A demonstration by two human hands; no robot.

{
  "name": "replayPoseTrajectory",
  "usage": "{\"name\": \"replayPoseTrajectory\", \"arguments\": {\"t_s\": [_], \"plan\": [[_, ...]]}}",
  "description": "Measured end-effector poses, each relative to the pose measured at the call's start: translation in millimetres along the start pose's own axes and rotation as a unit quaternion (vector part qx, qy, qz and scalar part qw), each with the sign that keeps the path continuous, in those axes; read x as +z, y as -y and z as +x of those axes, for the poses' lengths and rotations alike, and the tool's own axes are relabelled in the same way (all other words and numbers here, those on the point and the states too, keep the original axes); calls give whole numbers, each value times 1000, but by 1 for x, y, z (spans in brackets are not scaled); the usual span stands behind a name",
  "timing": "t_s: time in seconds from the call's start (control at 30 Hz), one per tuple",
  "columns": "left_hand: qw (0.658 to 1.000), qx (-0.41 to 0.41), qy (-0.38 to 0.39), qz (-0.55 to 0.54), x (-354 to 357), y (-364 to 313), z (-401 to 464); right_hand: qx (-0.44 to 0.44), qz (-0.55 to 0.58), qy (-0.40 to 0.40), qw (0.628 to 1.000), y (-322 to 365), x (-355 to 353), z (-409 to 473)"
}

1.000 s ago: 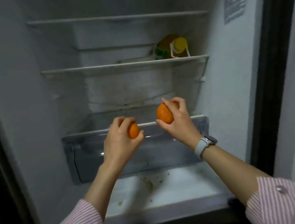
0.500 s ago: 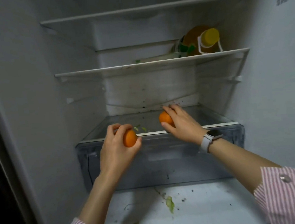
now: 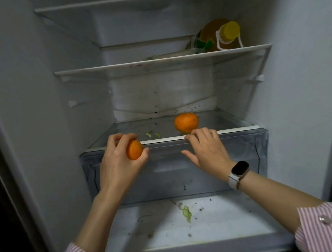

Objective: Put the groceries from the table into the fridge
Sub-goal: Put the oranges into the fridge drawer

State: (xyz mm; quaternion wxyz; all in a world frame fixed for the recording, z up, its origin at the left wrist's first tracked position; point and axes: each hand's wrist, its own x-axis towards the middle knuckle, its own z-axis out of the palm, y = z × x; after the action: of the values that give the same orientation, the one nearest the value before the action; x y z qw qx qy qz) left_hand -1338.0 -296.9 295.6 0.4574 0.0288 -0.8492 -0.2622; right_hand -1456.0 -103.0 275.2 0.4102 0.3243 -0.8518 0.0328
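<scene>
Head view: looking into an open fridge (image 3: 38,96), with two hands reaching in.
Oranges: two. One orange (image 3: 186,122) sits on the glass shelf (image 3: 231,120) above the drawer, near the back. The other orange (image 3: 134,152) is in the left hand.
Left hand (image 3: 120,162): its fingers curl around the second orange and pinch it, just in front of the shelf edge.
Right hand (image 3: 207,152): holds nothing. Its fingers are bent and loose, tips at the front edge of the shelf, just in front of the first orange but not touching it.
Shelves: three.
Drawer (image 3: 244,159): one, see-through, under the glass shelf.
Bottle (image 3: 219,35): one, with a yellow cap, lying on the middle shelf at the right.
Watch (image 3: 239,170): one, on the right wrist.
Green scraps: a few on the glass shelf and on the fridge floor.
Hard to see: the paper label at the top right is cut off and too blurry to read. The inside of the drawer is cloudy.
</scene>
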Motion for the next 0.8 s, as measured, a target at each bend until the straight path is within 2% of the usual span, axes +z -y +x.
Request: {"name": "replayPoseTrajectory", "arguments": {"t_s": [0.13, 0.2, 0.3, 0.6, 0.7, 0.8], "plan": [[999, 11, -29, -14, -19, -6, 1, -26, 48, 1, 999, -4, -25, 1], [999, 19, -37, -15, -26, -8, 3, -15, 103, 71, 992, -5, -46, 10], [998, 33, -48, -8, -35, -12, 8, 14, 188, 189, 964, -5, -69, 20], [997, 53, -45, -17, -40, -23, -5, -57, 247, 242, 937, 10, -116, 2], [996, 76, -45, -4, -46, -29, -5, -46, 264, 275, 924, 12, -122, 1], [997, 80, -11, 13, -48, -33, -3, -38, 287, 326, 900, 12, -125, 3]]}}
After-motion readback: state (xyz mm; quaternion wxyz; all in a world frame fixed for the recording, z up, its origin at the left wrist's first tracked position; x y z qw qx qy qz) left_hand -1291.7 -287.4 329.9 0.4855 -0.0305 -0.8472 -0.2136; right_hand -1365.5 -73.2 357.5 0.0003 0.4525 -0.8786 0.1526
